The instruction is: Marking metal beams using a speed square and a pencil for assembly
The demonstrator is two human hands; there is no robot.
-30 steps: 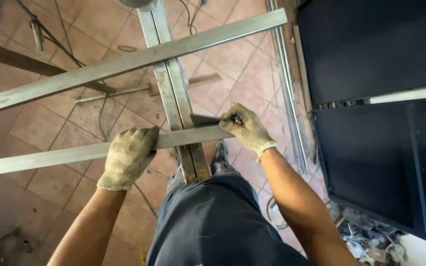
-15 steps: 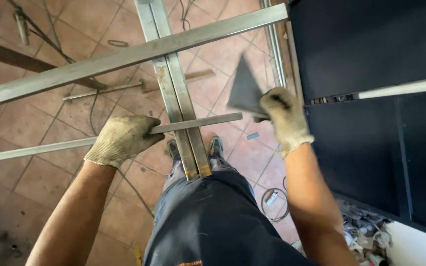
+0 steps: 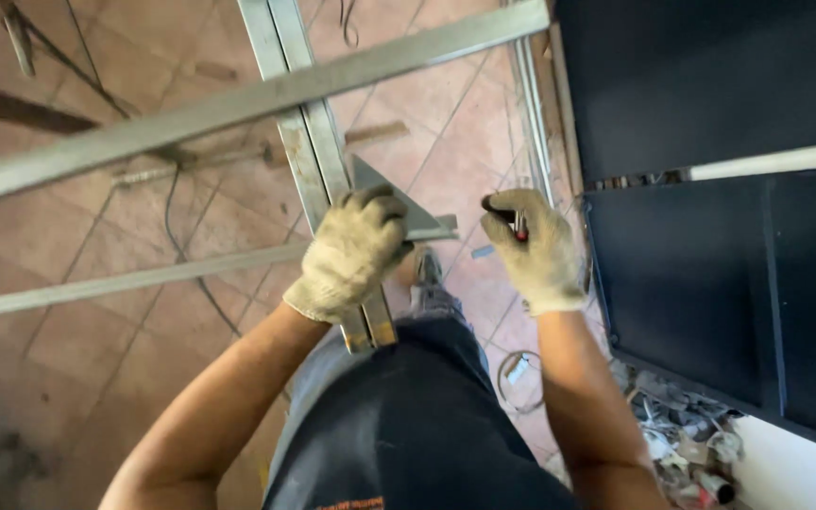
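Observation:
My left hand (image 3: 349, 253), in a knitted work glove, presses a grey triangular metal square (image 3: 391, 192) against the spot where a thin horizontal metal bar (image 3: 125, 281) meets a pair of upright steel bars (image 3: 297, 123). My right hand (image 3: 538, 253), also gloved, hovers just right of the bar's end. It grips a small dark marker with a red band (image 3: 514, 221). A longer steel bar (image 3: 238, 102) crosses the uprights higher up, at a slant.
Black metal panels (image 3: 710, 85) fill the right side, with a white bar (image 3: 776, 161) across them. Scrap and rubbish (image 3: 682, 444) lie at the lower right. A cable (image 3: 181, 217) and a rod (image 3: 191, 165) lie on the tiled floor (image 3: 68, 340).
My left hand slid right along the thin bar to the crossing and now holds the triangular square there. My right hand, which had lifted the square, now holds only the marker.

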